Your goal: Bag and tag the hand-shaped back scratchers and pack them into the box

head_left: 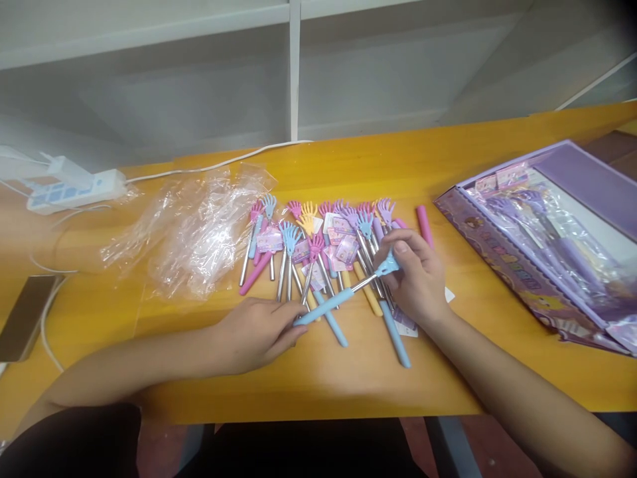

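Between my hands a blue back scratcher [328,306] slants up to the right over the table, its short metal shaft showing. My left hand [266,332] is closed around the lower end of its blue handle. At the other end, my right hand [414,272] grips the blue hand-shaped head, with part of that head hidden by the fingers. Just behind lies a pile of back scratchers [291,237] in pink, yellow, blue and purple, their heads toward the shelf. Small printed cards [343,247] are strewn among them.
Crumpled clear plastic bags [199,232] lie left of the pile. At the right stands a purple printed box [527,279] holding bagged purple back scratchers. A white power strip [79,191] with cables and a dark phone-like slab [27,318] are at the left. A shelf unit [294,73] borders the back.
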{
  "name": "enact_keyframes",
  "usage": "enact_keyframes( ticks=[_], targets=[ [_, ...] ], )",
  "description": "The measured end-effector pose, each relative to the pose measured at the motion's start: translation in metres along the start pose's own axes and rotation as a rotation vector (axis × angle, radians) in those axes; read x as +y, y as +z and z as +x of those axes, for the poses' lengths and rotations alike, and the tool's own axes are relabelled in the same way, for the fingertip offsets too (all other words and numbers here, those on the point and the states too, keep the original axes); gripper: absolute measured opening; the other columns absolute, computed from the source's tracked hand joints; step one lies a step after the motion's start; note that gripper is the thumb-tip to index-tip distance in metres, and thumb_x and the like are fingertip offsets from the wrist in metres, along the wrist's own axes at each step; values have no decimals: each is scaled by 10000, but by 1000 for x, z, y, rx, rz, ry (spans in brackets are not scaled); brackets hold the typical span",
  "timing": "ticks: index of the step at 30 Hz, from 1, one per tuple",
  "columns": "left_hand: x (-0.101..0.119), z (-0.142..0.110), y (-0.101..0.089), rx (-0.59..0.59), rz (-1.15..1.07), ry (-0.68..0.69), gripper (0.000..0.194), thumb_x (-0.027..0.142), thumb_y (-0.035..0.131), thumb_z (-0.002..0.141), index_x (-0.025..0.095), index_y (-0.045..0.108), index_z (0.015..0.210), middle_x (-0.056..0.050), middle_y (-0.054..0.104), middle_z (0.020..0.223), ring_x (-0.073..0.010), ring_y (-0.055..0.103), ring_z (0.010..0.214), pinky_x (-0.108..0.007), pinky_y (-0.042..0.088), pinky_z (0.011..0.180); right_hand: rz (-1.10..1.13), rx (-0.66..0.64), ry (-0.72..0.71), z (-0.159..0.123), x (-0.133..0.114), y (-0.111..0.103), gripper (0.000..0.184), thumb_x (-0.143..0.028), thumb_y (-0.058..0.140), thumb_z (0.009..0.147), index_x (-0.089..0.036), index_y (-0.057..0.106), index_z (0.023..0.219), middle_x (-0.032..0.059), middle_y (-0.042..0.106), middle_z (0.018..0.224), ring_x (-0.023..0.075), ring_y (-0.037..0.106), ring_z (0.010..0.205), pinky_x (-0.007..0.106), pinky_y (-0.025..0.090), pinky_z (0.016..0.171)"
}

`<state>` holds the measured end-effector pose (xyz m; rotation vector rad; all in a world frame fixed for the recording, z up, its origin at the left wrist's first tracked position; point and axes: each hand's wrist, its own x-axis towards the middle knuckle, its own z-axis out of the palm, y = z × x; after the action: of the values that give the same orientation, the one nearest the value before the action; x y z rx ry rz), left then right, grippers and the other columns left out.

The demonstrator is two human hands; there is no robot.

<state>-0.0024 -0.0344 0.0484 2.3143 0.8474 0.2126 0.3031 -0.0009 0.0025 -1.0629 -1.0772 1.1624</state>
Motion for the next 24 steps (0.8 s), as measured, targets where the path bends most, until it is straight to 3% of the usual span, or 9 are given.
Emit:
enact_keyframes(
  ticks=[6,10,13,16,19,21,24],
  targets=[
    [-3,1,2,-57,-86,-3,199,360,535,1106,197,639,1156,24,666,741,-135,614,601,-257,455,582,167,-263,63,-7,-8,3,358,-565,657,1016,-256,617,1191,-66,535,747,70,366,432,239,299,436],
    [-1,3,3,-54,-22,53,219,372,514,1120,194,631,1169,11,698,795,-142,629,629,-264,476,600,75,-486,80,-15,-7,7,300,-495,627,1061,-205,699,1049,-2,591,867,88,523,566,261,429,542],
    [0,8,-13,-39,212,158,298,419,488,1127,166,641,1167,-54,742,938,-202,692,778,-329,549,728,80,-586,95,-20,-5,9,381,-475,546,1105,-177,717,939,17,586,911,82,548,571,288,481,597],
    [-9,16,-43,27,538,130,361,457,498,1114,140,669,1085,-132,739,1063,-297,691,990,-426,561,868,209,-533,128,-20,-4,8,385,-462,521,1113,-186,699,913,-5,554,876,62,503,492,262,413,491],
    [-25,21,-66,191,848,-47,301,318,481,1100,99,688,1107,-212,716,1133,-344,653,1044,-483,540,911,256,-404,131,-15,-6,4,400,-477,540,1100,-185,684,868,-14,547,848,48,447,436,242,316,403],
    [-34,20,-72,177,998,-162,234,223,490,1047,98,687,1059,-215,703,1050,-345,644,972,-464,535,840,248,-331,112,-11,-7,1,411,-493,566,1085,-181,673,839,-16,547,834,43,427,420,238,289,381],
    [-38,13,-70,86,1082,-193,186,119,489,972,114,671,1008,-175,676,925,-315,629,848,-407,505,728,194,-305,84,-6,-8,-2,417,-504,595,1071,-177,674,826,-16,547,829,44,450,430,234,306,381]
  ],
)
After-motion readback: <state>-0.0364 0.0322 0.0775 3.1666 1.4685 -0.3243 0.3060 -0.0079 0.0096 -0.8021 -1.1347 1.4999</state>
